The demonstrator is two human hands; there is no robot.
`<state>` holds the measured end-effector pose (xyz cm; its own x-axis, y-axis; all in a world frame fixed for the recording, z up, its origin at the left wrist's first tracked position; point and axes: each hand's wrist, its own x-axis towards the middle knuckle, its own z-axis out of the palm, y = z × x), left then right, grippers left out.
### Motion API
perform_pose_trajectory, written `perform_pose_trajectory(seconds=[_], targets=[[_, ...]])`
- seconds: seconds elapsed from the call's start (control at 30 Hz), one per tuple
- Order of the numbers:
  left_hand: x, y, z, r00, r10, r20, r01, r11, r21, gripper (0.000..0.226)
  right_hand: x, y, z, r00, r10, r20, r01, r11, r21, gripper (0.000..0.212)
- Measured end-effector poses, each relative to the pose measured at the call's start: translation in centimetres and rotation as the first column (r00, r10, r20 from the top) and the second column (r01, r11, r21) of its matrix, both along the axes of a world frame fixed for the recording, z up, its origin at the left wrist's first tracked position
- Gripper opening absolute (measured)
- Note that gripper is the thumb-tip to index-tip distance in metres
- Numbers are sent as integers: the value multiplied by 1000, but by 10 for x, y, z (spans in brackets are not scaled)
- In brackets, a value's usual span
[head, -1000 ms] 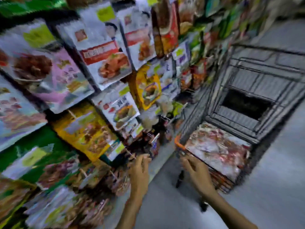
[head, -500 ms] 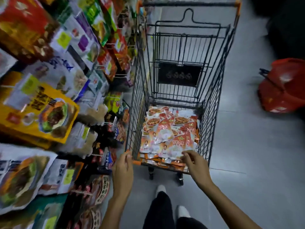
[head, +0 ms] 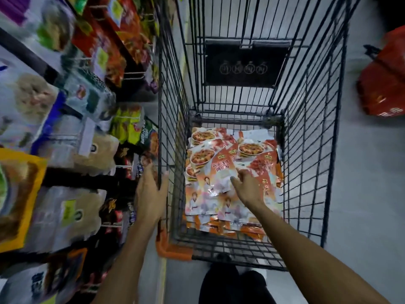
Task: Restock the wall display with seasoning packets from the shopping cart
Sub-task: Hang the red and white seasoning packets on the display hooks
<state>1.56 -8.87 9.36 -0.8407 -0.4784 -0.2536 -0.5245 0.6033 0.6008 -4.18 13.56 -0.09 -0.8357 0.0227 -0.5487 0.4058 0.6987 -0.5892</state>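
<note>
Wall display [head: 65, 128] fills my left, hung bags top to btm, mostly blurred. Shopping cart [head: 306, 150] dead ahead: black wire, parked just beside the display, black sign plate [head: 245, 64] on its far end. Red basket [head: 383, 84], blurry, on the floor off to the rt, well apart from the cart. Seasoning packets [head: 219, 167] are red-and-white, piled flat and overlapping on the cart's btm. Left hand [head: 151, 191] grips the cart's left wall at the rim, thumb inside, fingers curled on the outer side. Right hand [head: 247, 187] is down inside the cart over the pile, thumb & forefinger stretched out and apart, tips on the top one. Other fingers hidden, can't tell if anything's pinched.
</note>
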Motion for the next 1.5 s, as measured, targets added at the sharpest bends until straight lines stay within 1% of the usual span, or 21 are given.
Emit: perform_pose_trajectory(seconds=[0.17, 0.27, 0.3, 0.4, 0.47, 0.53, 0.57, 0.6, 0.67, 0.73, 0.83, 0.93, 1.0, 1.07, 1.13, 1.2, 1.3, 1.33, 1.4, 1.43, 1.5], targets=[[-9, -1, -26, 999, -52, -5, 52, 998, -25, 50, -29, -25, -55, 999, 19, 49, -26, 990, 140, 79], [-6, -1, -31, 995, -29, -96, 28, 999, -15, 29, -33, -39, -74, 999, 24, 40, -33, 966, 255, 86], [-6, -1, -31, 994, -25, -109, 22, 999, -24, 26, -34, -43, -78, 999, 22, 34, -31, 954, 297, 88], [-8, -2, -32, 989, -47, -140, 42, 998, -38, 22, -37, -52, -82, 999, -36, 21, 26, 934, 357, 85], [-8, -3, -31, 988, -64, -143, 58, 997, -40, 21, -41, -52, -82, 997, -64, 32, 47, 925, 378, 62], [-9, -5, -29, 987, -79, -138, 71, 996, -57, 20, -45, -48, -79, 992, -119, 47, 99, 945, 310, 29], [-9, -5, -28, 987, -86, -133, 78, 995, -62, 20, -46, -45, -77, 983, -177, 59, 160, 962, 223, 18], [-9, -5, -27, 988, -90, -127, 83, 995, -63, 20, -47, -44, -75, 968, -238, 78, 227, 966, 124, 15], [-10, -5, -25, 989, -89, -120, 82, 995, -55, 19, -48, -44, -73, 938, -325, 116, 326, 945, 10, 22], [-10, -5, -26, 989, -89, -121, 84, 995, -47, 19, -52, -50, -73, 923, -351, 157, 360, 932, -34, 16], [-9, -6, -28, 986, -97, -137, 93, 995, -40, 19, -55, -65, -80, 916, -313, 253, 323, 946, 1, 49], [-7, -6, -29, 983, -99, -156, 96, 995, -21, 20, -52, -80, -89, 927, -265, 266, 273, 962, 6, 65], [-6, -7, -30, 982, -106, -157, 104, 994, -24, 21, -52, -84, -90, 912, -314, 264, 331, 943, -24, 56], [-6, -7, -30, 980, -118, -160, 114, 993, -33, 21, -55, -81, -89, 879, -349, 326, 398, 912, -97, 40], [-6, -6, -30, 980, -115, -164, 110, 993, -36, 23, -58, -75, -85, 866, -290, 409, 389, 902, -185, 34], [-6, -6, -29, 980, -102, -169, 99, 995, -28, 24, -59, -71, -78, 867, -218, 448, 356, 900, -253, 31], [-5, -5, -27, 982, -89, -166, 85, 996, -29, 24, -56, -65, -66, 884, -190, 426, 337, 893, -300, 35], [-5, -4, -24, 985, -75, -155, 69, 997, -44, 25, -54, -60, -60, 899, -199, 391, 329, 895, -301, 30], [-6, -2, -15, 986, -21, -163, 7, 996, -86, 32, -52, -41, -42, 934, -214, 286, 296, 913, -282, 10], [-8, 0, -10, 979, -8, -202, -18, 992, -127, 33, -52, -26, -31, 945, -232, 230, 292, 916, -275, 11], [-11, 7, 1, 945, -59, -321, -27, 966, -256, 29, -49, 9, -10, 940, -300, 165, 335, 904, -267, 11]])
